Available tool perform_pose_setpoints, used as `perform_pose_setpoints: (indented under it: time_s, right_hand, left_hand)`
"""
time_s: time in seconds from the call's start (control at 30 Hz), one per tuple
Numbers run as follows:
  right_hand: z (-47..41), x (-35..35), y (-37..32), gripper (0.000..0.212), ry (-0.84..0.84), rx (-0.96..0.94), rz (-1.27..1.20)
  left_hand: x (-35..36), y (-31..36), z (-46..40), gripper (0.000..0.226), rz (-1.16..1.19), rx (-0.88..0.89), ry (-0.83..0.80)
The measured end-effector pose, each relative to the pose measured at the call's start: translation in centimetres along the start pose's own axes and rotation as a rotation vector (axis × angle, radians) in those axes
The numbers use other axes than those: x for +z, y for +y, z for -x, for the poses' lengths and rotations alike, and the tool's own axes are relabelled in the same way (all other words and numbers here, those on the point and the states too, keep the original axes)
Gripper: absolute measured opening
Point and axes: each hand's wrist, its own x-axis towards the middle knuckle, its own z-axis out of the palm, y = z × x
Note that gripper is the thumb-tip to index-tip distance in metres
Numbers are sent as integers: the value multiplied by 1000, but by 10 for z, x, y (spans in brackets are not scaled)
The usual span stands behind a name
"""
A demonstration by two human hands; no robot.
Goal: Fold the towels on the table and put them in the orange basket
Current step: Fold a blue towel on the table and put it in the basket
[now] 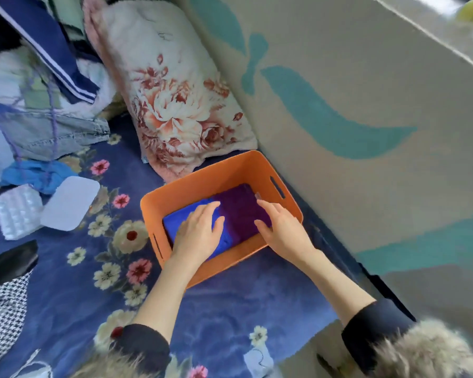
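Orange basket [175, 192] sits on a floral blanket [79, 282], hard against the wall on the person's right, and both folded towels already lie in it side by side: the blue towel [175, 216] to the left, the purple towel [241, 205] to the right, touching along one edge. Each lies directly under its nearer hand. The left hand [200, 230] rests flat on the blue one, fingers straight and spread. The right hand [281, 230] presses the purple one, fingers extended, gripping nothing. Both towels run long from the near wall toward the far wall, so my guess is that only pressing down and lifting the hands straight out remains.
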Motion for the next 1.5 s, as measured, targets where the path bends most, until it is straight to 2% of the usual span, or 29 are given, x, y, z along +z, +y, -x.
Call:
perform_pose_setpoints:
  time_s: [0.23,0.5,0.67,0.83,1.07,1.3,1.5]
  right_hand:
    - [129,-47,25,52,235,274,-55]
    - [301,-75,52,54,492,632,-62]
    - [433,-76,42,53,654,884,-25]
    - [569,-49,-2,53,818,1154,0]
    - [721,28,-127,54,978,1503,8]
    - [827,113,-273,54,1085,1872,-14]
    - [882,185,-368,54,1246,2131,-52]
  left_hand:
    - [2,89,50,42,-40,455,-100]
    - [49,197,129,41,-65,903,-262]
    - [87,263,217,40,-74,1202,-374]
    - [110,296,337,41,-60,1557,-463]
    - [108,265,519,42,1,1933,-647]
    - [97,191,688,40,64,2157,-951]
    - [94,132,810,38,70,2361,-1178]
